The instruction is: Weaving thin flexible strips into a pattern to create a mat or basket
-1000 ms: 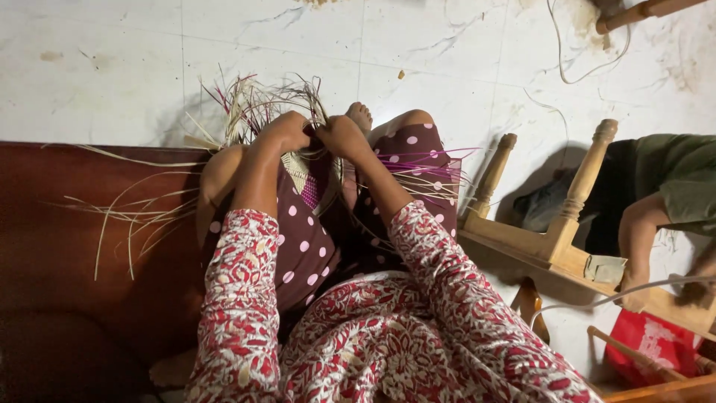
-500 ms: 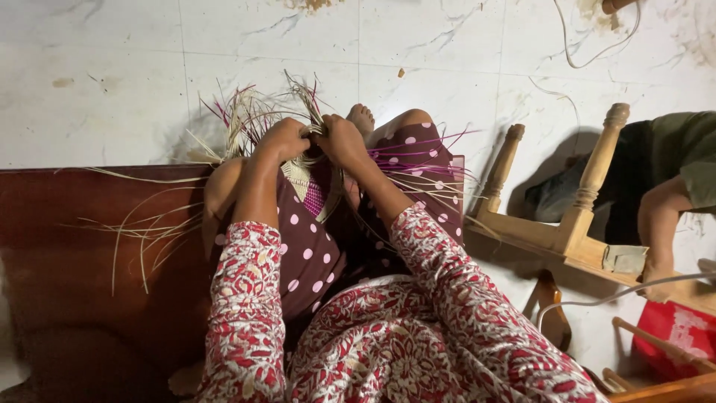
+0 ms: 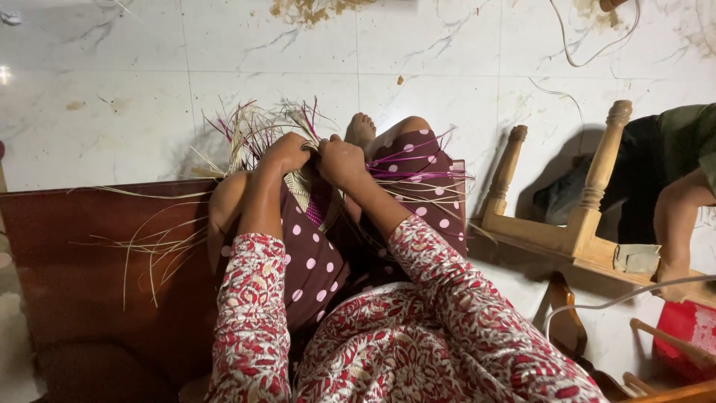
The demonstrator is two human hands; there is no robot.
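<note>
I sit with my knees drawn up under a maroon cloth with pink dots. My left hand (image 3: 286, 151) and my right hand (image 3: 341, 160) are close together above my knees. Both grip a small piece of woven straw (image 3: 304, 181) held between them. Loose pale and purple straw strands (image 3: 250, 130) fan out beyond my left hand, and more purple strands (image 3: 429, 175) lie across my right knee. The woven part is mostly hidden by my fingers.
A dark red-brown mat (image 3: 82, 269) with loose pale straws (image 3: 153, 246) lies at my left on the white marble floor (image 3: 112, 97). An overturned wooden stool (image 3: 574, 216) lies at right, beside another person's arm (image 3: 675, 224). A white cable (image 3: 619, 302) and red box (image 3: 690, 339) are lower right.
The view has shifted down and left a little. My hands stay together on the straw weave, with only small finger movements.
</note>
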